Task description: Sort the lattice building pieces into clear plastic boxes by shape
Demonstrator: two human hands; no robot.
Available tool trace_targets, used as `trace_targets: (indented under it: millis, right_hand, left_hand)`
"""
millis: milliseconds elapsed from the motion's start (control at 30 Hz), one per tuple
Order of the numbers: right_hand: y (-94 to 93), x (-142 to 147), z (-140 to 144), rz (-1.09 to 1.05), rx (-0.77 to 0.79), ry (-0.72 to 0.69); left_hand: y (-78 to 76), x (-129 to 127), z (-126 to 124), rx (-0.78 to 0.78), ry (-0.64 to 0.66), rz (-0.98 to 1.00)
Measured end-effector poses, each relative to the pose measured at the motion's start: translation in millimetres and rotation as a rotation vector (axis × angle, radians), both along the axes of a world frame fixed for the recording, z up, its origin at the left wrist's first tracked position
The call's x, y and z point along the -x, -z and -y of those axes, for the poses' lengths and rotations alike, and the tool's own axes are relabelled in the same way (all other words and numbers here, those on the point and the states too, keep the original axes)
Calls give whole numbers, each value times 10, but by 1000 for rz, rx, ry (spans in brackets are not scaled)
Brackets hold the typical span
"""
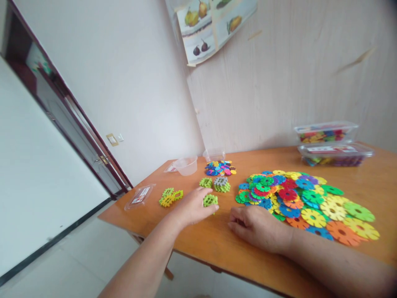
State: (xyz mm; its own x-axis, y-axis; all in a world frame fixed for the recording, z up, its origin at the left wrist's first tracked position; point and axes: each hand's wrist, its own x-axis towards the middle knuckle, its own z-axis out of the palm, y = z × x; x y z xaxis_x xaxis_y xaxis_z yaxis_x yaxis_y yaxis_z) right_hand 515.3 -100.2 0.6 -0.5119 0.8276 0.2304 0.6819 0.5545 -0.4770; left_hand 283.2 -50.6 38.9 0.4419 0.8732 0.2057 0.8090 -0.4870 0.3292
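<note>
My left hand [194, 205] reaches over the table, its thumb and fingers on either side of a lime-green lattice block [210, 201]. Just beyond the fingers sit another green lattice block [205, 182] and a small stack of grey and green lattice blocks [221, 184]. To the left of this hand lies a loose group of yellow and green lattice pieces [169, 198]. Loosely curled into a fist, my right hand [257, 227] rests on the table; nothing shows in it. It lies by the near left side of a big heap of coloured notched discs [310, 198].
At the back are a smaller pile of discs [220, 168], a clear plastic tub [186, 166] and another clear container [214, 155]. A clear lid [140, 197] lies near the left edge of the wooden table [124, 217]. Two filled clear boxes [336, 155] are stacked at the back right.
</note>
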Motion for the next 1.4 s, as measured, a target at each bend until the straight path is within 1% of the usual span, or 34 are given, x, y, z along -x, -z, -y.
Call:
trace_targets:
  millis: [100,233,333,433,500,600,700,800,867,933,1067,1133,1200,1300,1333,1400]
  right_hand:
    - [11,1,-6,10,-9,0]
    - [-12,-2,2,18,2,-11]
    - [-30,-8,13,19,8,-22]
    - [-24,-13,14,35,14,-14]
    - [-14,-13,10,40,14,-14]
    - [-9,-8,5,32,11,-21]
    - [-18,-5,9,31,11,-17]
    - [-23,-6,12,28,13,-18]
    - [-19,-7,8,29,14,-23]
    - [-12,-9,2,34,14,-18]
    - [-15,-7,1,32,23,-11]
    - [-27,-3,5,30,18,-13]
    - [-37,1,8,33,16,-9]
    - [-37,3,8,34,22,-5]
    - [-34,3,7,35,22,-5]
    - [-26,0,7,40,20,-2]
  left_hand:
    - [-9,12,20,-13,28,-22]
    - [-14,35,56,-16,17,-20]
    - [-14,170,41,-30,-20,27]
    - [-24,482,-43,-60,-125,78]
    - [-23,764,-117,-75,-238,107]
    - [26,1181,-203,-67,-383,43]
    - [149,1463,-235,-58,-413,-22]
    - [279,1563,-241,-61,-415,-37]
    - [326,1561,-245,-80,-414,-27]
    - [332,1537,-249,-96,-421,-14]
    - [262,1447,-241,-111,-426,29]
    - [200,1344,-214,-122,-402,79]
    - [119,1177,-168,-98,-339,162]
    - [-31,835,-84,13,-175,272]
    - [-80,717,-59,51,-123,274]
    - [-156,505,-25,80,-44,246]
